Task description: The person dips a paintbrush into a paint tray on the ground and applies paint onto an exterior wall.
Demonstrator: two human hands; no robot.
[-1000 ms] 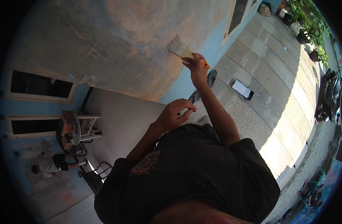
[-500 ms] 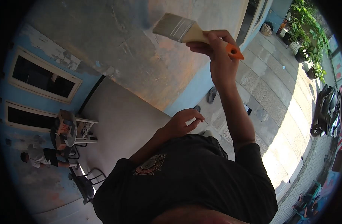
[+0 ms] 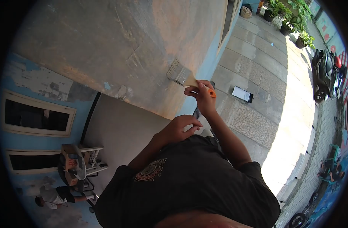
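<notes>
I see the right hand [image 3: 203, 95] gripping a paintbrush [image 3: 184, 78] by its handle, bristles by the mottled wall [image 3: 117, 49] near its blue edge [image 3: 208, 60]; the left hand [image 3: 181, 128] hovers half-open, fingers curled.

The brush [image 3: 184, 77] is cream and orange, the wall [image 3: 101, 49] mottled grey-peach, the shaded shirt [image 3: 196, 178] seemingly black.

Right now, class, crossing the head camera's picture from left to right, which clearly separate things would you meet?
Upper window at far left → paintbrush in the right hand → phone-like device → potted plants → dark motorbike.
</notes>
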